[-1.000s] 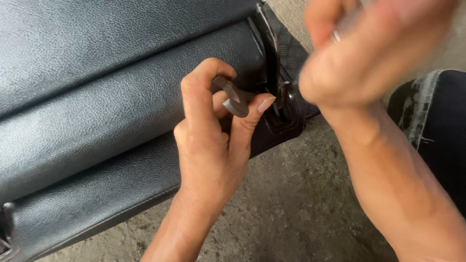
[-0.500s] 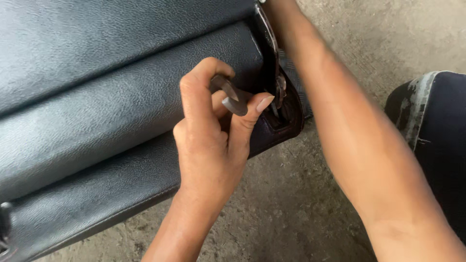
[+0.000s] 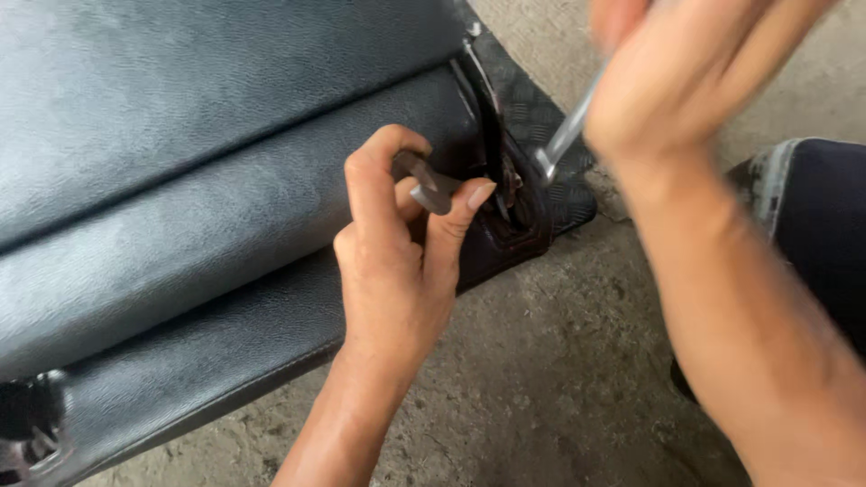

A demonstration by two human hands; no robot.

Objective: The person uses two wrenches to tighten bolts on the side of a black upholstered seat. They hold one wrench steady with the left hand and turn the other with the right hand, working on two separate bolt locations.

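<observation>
A black leather-like seat cushion (image 3: 198,180) lies on the concrete floor and fills the left of the view. My left hand (image 3: 397,243) pinches a short dark metal tool (image 3: 426,183) against the cushion's right end, near a seam and a metal strip (image 3: 492,135). My right hand (image 3: 695,63), blurred, is raised at the upper right and grips a slim silver metal tool (image 3: 564,135) whose tip hangs just right of the seam.
Rough concrete floor (image 3: 550,379) spreads below and to the right. A dark trouser leg (image 3: 821,234) sits at the right edge. A black patterned flap (image 3: 541,117) lies under the cushion's end. A dark fitting (image 3: 27,424) shows at the bottom left corner.
My right hand swung down past the cushion's end and has come back up, now showing the silver tool. My left hand and its dark tool stayed in place.
</observation>
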